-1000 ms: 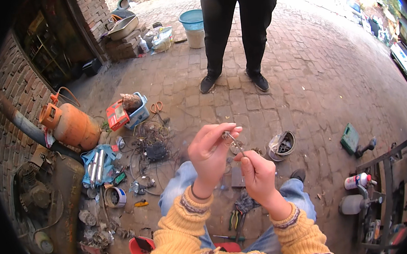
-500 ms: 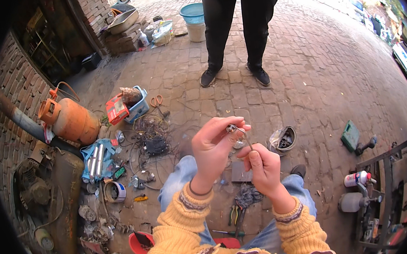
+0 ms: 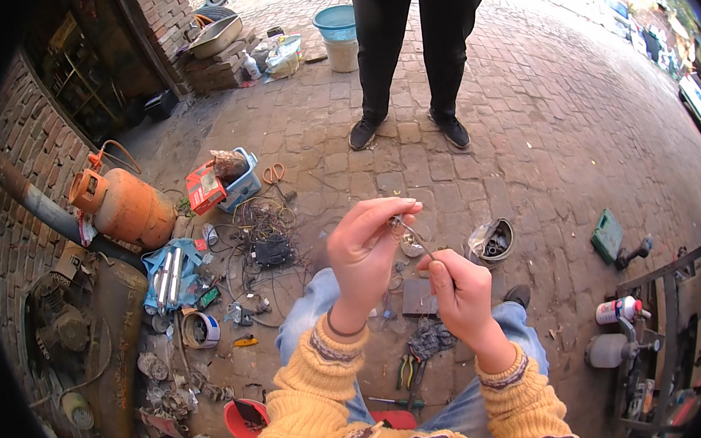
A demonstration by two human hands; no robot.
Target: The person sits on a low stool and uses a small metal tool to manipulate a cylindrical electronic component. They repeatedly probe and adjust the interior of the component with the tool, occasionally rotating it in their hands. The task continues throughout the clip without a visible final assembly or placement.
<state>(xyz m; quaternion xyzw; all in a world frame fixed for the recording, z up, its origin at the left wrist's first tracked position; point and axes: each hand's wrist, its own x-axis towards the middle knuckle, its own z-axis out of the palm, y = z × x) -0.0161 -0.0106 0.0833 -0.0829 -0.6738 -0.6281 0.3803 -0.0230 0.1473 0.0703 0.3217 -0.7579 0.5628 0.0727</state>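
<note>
My left hand [image 3: 360,251] is raised in front of me, its thumb and fingers pinched on a small shiny metal piece [image 3: 396,221]. Just to the right and a little lower, my right hand [image 3: 460,288] grips a thin metal rod [image 3: 416,238] between thumb and forefinger. The rod slants up to the left, and its upper end meets the small piece at my left fingertips. Fingers partly hide that joint, so I cannot tell how the two fit together. Beneath the hands lie a flat dark block [image 3: 417,298], a dark crumpled rag [image 3: 432,340] and yellow-green-handled pliers [image 3: 409,369].
A person in black trousers [image 3: 411,41] stands ahead. To the left are an orange gas cylinder [image 3: 131,207], tangled wires [image 3: 264,222] and a blue basket [image 3: 241,182]. A bowl of metal parts [image 3: 496,240], a green case [image 3: 607,236] and a metal frame [image 3: 670,309] lie rightward.
The rod's angle between my hands has shifted slightly, and its upper end now sits closer to my left fingertips. Both hands keep their pinch and have barely moved.
</note>
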